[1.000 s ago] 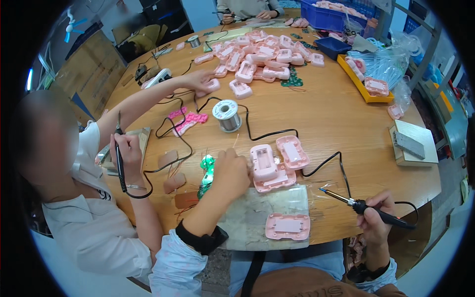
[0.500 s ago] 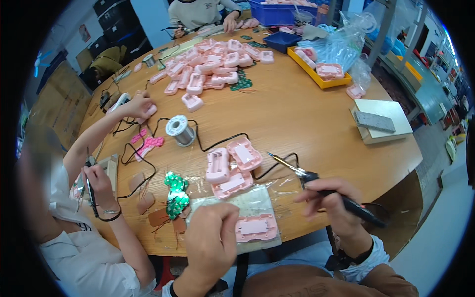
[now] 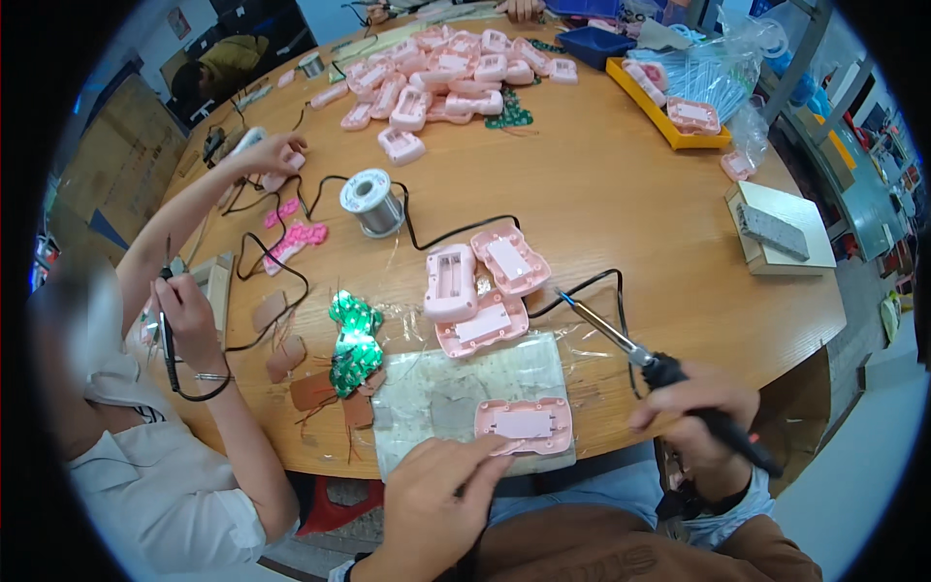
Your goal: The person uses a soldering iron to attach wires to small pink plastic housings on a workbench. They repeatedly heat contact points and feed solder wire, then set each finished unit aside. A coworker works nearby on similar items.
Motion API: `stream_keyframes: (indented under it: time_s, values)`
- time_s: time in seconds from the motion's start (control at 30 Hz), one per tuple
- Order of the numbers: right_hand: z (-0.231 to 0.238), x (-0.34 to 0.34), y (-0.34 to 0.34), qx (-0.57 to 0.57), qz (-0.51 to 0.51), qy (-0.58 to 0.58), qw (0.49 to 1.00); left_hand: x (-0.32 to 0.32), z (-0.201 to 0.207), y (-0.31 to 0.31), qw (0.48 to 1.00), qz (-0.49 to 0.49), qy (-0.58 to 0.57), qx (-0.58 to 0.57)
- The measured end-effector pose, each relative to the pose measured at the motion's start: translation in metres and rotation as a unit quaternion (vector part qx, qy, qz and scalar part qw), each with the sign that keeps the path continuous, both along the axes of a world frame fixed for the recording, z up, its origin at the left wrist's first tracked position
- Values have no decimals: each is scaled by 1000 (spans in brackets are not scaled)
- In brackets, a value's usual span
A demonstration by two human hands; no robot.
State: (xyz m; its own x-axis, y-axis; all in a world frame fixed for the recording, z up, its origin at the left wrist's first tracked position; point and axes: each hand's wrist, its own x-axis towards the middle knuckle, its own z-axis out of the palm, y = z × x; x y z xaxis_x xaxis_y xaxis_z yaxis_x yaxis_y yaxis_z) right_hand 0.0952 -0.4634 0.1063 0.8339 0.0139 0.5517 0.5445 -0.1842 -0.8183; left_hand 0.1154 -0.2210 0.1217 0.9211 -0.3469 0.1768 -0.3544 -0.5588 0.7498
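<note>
My right hand (image 3: 700,419) is closed around the black handle of a soldering iron (image 3: 621,339). Its metal tip points up and left, toward a small group of pink plastic shells (image 3: 482,325). Below that group, a single pink plastic shell (image 3: 524,424) lies inner side up on a worn pale mat (image 3: 417,388), with a light rectangular panel in its middle. At this shell's lower left edge, the thumb and forefinger of my left hand (image 3: 436,500) are brought together on the rim. My other left fingers are curled and partly hidden.
A solder wire spool (image 3: 372,204) stands beyond the mat, with a black cable (image 3: 456,233) beside it. Shiny green pieces (image 3: 355,344) and brown boards (image 3: 313,390) lie left. A co-worker's hand (image 3: 184,306) holds another iron. Pink shells (image 3: 436,78) are heaped far off.
My left hand has moved down and right to the shell's rim. The right hand with the iron has shifted slightly right and down. The view has tilted downward.
</note>
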Motion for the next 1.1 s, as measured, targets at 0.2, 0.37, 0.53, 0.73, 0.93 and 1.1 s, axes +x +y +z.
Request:
stream_keyframes:
  time_s: [0.2,0.37,0.53,0.73,0.93,1.1]
  values:
    - [-26,-31,-19,-6,-104,73,992,-6,-25,-12,1000,-5,-2,6]
    - [-32,-43,-25,122,-77,83,986,-4,-45,-30,999,24,-28,-34]
    - [-30,-54,-22,1,-28,114,993,-5,-42,-30,999,27,-5,-36]
    - [-29,-49,-21,-110,-4,94,989,-3,-41,-32,999,24,9,-33]
    - [-28,-42,-14,-117,0,104,988,-2,-42,-32,999,23,8,-27]
    - [-24,-38,-15,-134,23,104,985,-2,-43,-32,999,22,3,-26]
